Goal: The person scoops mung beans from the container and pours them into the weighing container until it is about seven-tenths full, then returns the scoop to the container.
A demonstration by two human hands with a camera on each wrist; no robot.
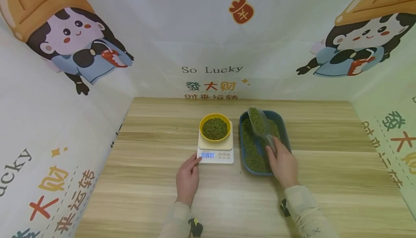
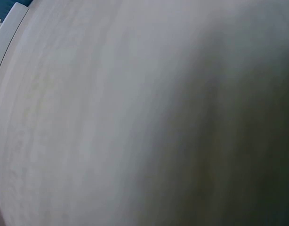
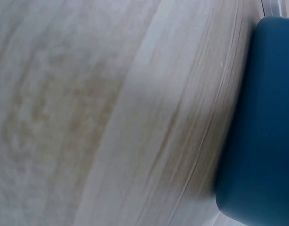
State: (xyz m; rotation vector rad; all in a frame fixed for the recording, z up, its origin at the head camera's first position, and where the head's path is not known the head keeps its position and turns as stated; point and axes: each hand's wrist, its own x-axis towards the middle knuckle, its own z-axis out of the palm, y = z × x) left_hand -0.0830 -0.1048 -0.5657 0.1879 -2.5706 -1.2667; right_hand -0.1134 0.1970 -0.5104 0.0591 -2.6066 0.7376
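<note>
A yellow bowl (image 1: 215, 140) of green mung beans (image 1: 215, 128) sits on a white kitchen scale (image 1: 216, 147), whose lit display (image 1: 208, 155) seems to read 1571. My left hand (image 1: 187, 178) touches the scale's front left edge with its fingertips, beside the display. My right hand (image 1: 284, 165) grips the handle of a clear scoop (image 1: 265, 129) filled with mung beans. The scoop is over a blue tray (image 1: 285, 131) that also holds mung beans. The tray's outer wall (image 3: 264, 122) fills the right side of the right wrist view. Neither wrist view shows the fingers.
Tray and scale stand side by side on a wood-grain table (image 1: 146, 151), a narrow gap between them. A printed white backdrop (image 1: 182, 32) rises behind the table and along both sides. Dark wrist cameras (image 1: 196, 227) are strapped at both sleeves.
</note>
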